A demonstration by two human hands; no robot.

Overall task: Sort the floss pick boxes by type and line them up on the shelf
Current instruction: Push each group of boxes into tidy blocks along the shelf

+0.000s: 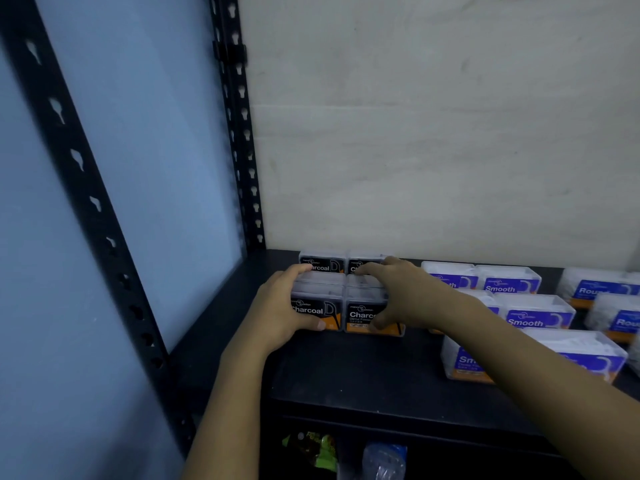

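- Black shelf board [363,372] runs back to a pale wall [433,133], with a perforated black upright [239,133] at its back-left corner.
- Four Charcoal boxes [320,265] sit two by two near the back left, sides touching.
- Left hand [280,306] grips the front-left Charcoal box [313,309], thumb on its front face and fingers curled over its top.
- Right hand [405,292] clasps the right column, with its thumb on the front-right Charcoal box [362,315] and its fingers reaching the rear one.
- Bare board lies between this block and the front edge, and in a strip to its left.
- Smooth boxes [533,315] stand to the right, with Round boxes [602,289] at the far right.
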